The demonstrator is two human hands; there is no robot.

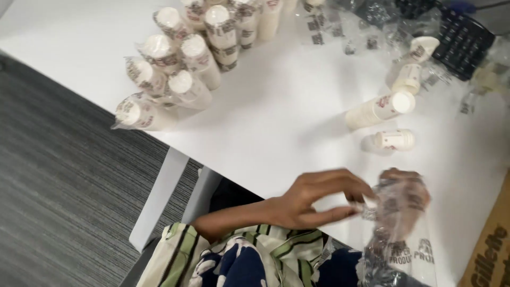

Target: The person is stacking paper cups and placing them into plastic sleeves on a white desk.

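Observation:
My left hand (313,201) reaches in from the lower middle and pinches the edge of a clear printed plastic bag (401,239) with thumb and fingers. My right hand (410,187) shows blurred through the top of the same bag and grips it near the white table's (276,117) front edge. Just beyond the bag lie two unwrapped stacks of white paper cups on their sides, a long one (380,109) and a short one (394,140). I cannot tell what the bag holds.
Several plastic-wrapped stacks of paper cups (175,69) lie bunched at the table's far left. Crumpled clear wrappers (372,26) and more cups (411,74) lie at the back right by a black keyboard (459,32). A brown cardboard box (491,250) stands at the right edge. Grey carpet (64,186) lies left.

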